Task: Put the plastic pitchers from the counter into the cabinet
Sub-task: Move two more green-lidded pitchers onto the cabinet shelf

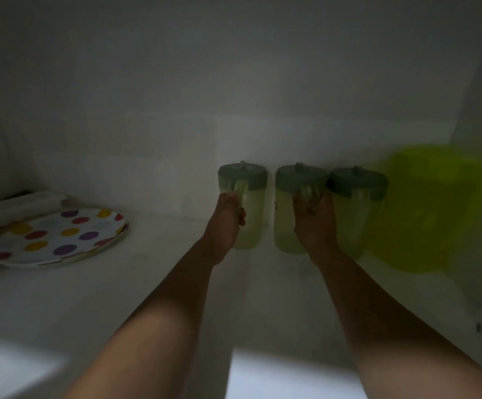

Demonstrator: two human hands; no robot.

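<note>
Three pale green plastic pitchers with dark green lids stand in a row at the back of a dim white cabinet shelf. My left hand is closed around the handle of the left pitcher. My right hand grips the handle of the middle pitcher. The right pitcher stands free, touching the middle one. All three are upright on the shelf.
A large bright yellow-green plastic container fills the right end of the shelf, against the right pitcher. A white plate with coloured dots lies at the left on a folded cloth. The cabinet's back wall is just behind the pitchers.
</note>
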